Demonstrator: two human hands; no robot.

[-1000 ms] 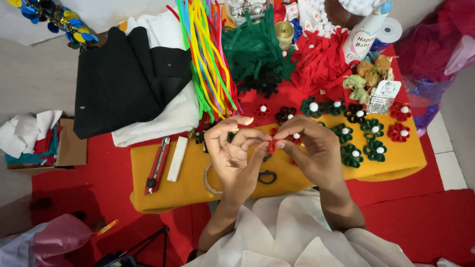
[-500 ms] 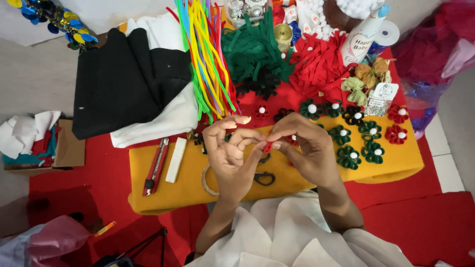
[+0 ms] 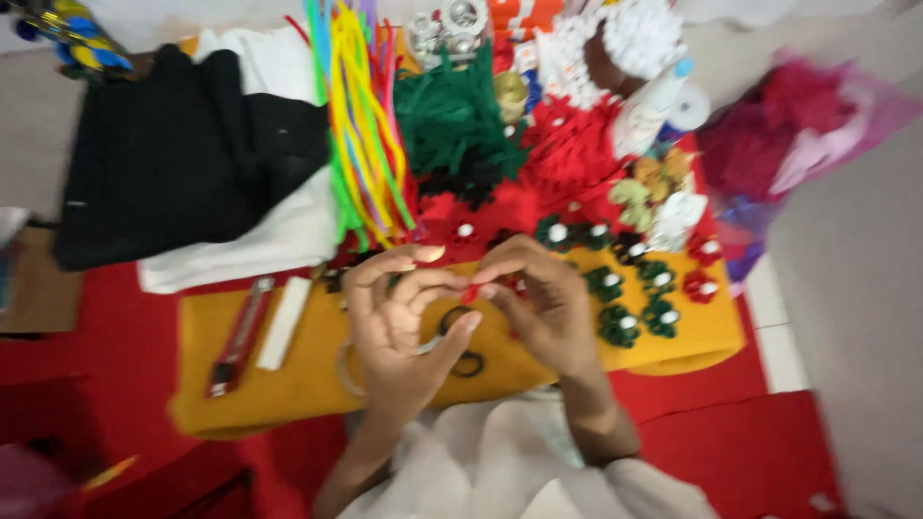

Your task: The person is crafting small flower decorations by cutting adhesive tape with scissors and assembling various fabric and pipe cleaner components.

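Frame blurred. Red utility knife (image 3: 240,336) and white bar (image 3: 284,324) lie on the yellow mat (image 3: 308,375) (far left of the hands). Left hand (image 3: 394,327) and right hand (image 3: 543,308) meet, grips narrow, pinching a small red piece (image 3: 471,294) above black scissor handles (image 3: 463,358). Right: green and red felt flowers (image 3: 625,308).

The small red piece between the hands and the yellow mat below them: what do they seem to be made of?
The small red piece, pinched by the left hand and right hand, looks like matte felt, though blur hides its texture. The yellow mat looks like thick felt or foam: dull surface, soft rounded edge.
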